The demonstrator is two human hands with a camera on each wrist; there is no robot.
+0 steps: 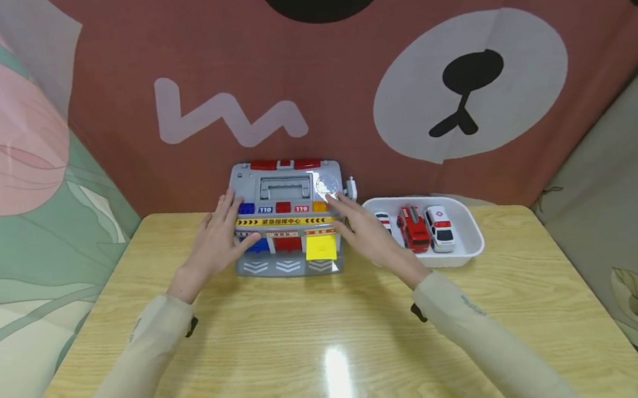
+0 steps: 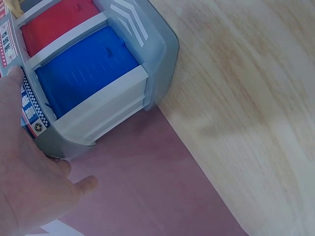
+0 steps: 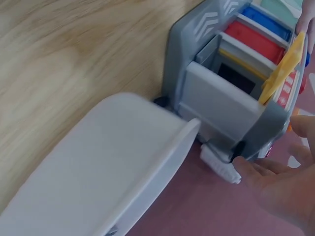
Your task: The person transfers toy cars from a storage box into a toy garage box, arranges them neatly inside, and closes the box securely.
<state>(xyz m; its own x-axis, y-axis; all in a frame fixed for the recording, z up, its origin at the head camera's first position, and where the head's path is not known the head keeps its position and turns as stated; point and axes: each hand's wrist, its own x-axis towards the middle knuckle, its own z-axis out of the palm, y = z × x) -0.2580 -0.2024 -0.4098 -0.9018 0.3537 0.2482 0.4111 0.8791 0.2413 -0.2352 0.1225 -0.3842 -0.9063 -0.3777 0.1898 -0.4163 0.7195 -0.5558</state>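
A grey toy rescue station (image 1: 284, 193) stands at the table's back edge. Its blue door (image 2: 86, 69) and red door (image 2: 56, 24) are down; the yellow door (image 1: 320, 247) is swung up and out, baring the bay behind it. My left hand (image 1: 213, 238) rests on the station's left side, thumb across the front and fingers along the edge. On the right, my right hand (image 1: 371, 232) lies against the top corner, with its index finger extended beside the orange button (image 1: 320, 206). Its other fingers touch or nearly touch the right side, near a white lever (image 1: 351, 188).
Right of the station, a white tray (image 1: 475, 238) holds a red fire truck (image 1: 413, 228), a white ambulance (image 1: 440, 229) and another white vehicle (image 1: 383, 221), partly hidden by my right hand. A printed cloth (image 1: 338, 94) hangs directly behind the wooden table (image 1: 287, 349).
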